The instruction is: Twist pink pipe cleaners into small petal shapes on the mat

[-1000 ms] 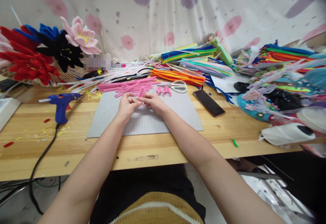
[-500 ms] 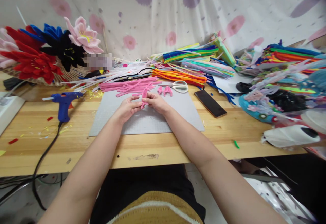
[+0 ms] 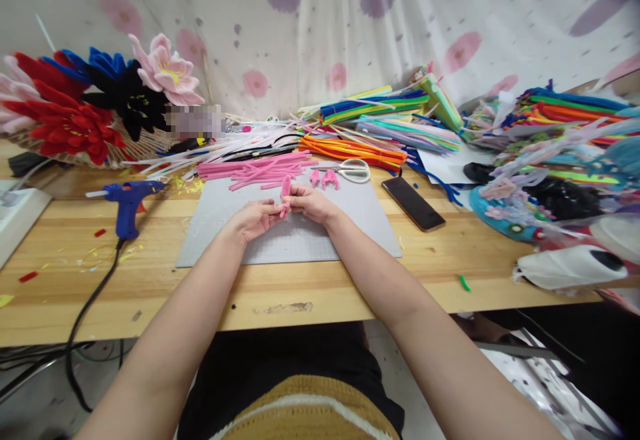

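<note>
Above the grey mat (image 3: 300,247), both hands pinch one bent piece of pink pipe cleaner (image 3: 285,188). My left hand (image 3: 257,219) grips its lower end between thumb and fingers. From the other side, my right hand (image 3: 311,203) is closed on its middle, and a looped tip sticks up above the fingers. The part between the fingertips is hidden. Two small shaped pink pieces (image 3: 330,178) lie just beyond my right hand, beside white-handled scissors (image 3: 354,171). Loose pink pipe cleaners (image 3: 255,169) are heaped along the mat's back edge.
A blue glue gun (image 3: 129,207) stands at left, its cord running off the table's front edge. A phone (image 3: 413,203) lies right of the mat. Bundles of orange pipe cleaners (image 3: 355,153) and other colours fill the back. Fuzzy flowers (image 3: 65,123) stand at far left, a white spool (image 3: 570,267) at right.
The pink piece has turned slightly more upright and shifted a little to the right. My left hand's fingers have closed in nearer its lower end.
</note>
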A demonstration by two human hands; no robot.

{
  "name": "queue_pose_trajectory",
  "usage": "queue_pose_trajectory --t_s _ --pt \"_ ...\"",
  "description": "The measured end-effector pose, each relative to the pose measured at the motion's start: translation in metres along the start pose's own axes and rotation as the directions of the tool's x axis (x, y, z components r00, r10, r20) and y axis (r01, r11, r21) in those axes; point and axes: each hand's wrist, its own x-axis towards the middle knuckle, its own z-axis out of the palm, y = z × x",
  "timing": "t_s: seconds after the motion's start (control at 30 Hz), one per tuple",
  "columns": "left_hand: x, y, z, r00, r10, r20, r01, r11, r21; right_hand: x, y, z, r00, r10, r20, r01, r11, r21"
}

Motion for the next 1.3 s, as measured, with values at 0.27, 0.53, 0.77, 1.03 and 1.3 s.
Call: queue_pose_trajectory --t_s 0.27,0.53,0.77,1.03,1.3 --pt "-0.002 -0.008 0.014 0.967 0.239 -0.085 -0.232 0.969 0.082 0.005 0.005 -0.002 0.984 -0.144 -0.106 0.126 0.979 -0.158" --pt "0.007 -0.017 0.005 0.829 0.526 -0.190 -0.424 0.812 0.400 0.004 0.001 0.005 0.968 -0.179 -0.174 0.119 0.944 -0.309" --pt "0.003 -0.011 0.005 0.827 0.481 -0.291 -0.368 0.854 0.368 0.004 0.003 0.008 0.966 -0.164 -0.202 0.099 0.949 -0.298" --pt "0.001 0.003 0.002 0.943 0.237 -0.234 -0.211 0.969 0.131 0.005 0.006 0.013 0.983 -0.110 -0.147 0.103 0.993 -0.055" --pt "0.004 -0.003 -0.001 0.906 0.327 -0.269 -0.290 0.942 0.169 0.005 0.005 0.012 0.980 -0.104 -0.171 0.081 0.987 -0.136"
